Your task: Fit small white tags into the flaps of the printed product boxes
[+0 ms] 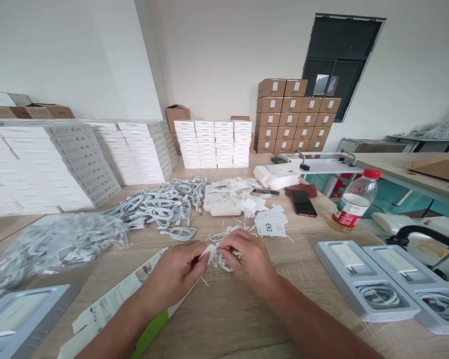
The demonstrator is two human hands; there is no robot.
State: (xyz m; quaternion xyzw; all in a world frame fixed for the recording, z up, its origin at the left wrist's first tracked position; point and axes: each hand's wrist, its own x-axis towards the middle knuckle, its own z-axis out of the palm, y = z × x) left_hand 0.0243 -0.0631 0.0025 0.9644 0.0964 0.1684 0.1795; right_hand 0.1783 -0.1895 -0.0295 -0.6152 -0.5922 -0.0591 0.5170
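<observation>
Near the middle of the wooden table (224, 309), my left hand (181, 271) pinches a small white piece (209, 251) between thumb and fingers. Close on its right, my right hand (247, 254) has thumb and forefinger together at the edge of that piece; anything else between them is too small to make out. Under and behind the hands lie many small white strips (224, 262). A flattened printed box (108, 301) with a green part lies partly under my left forearm. White printed cards (271, 222) are spread behind my right hand.
Coiled cables (160, 204) and a plastic bag of cables (60, 244) lie left. A phone (303, 203), a bottle (355, 202) and trays (366, 279) with chargers and cables are right. White boxes (213, 144) stand behind; another tray (26, 319) sits front left.
</observation>
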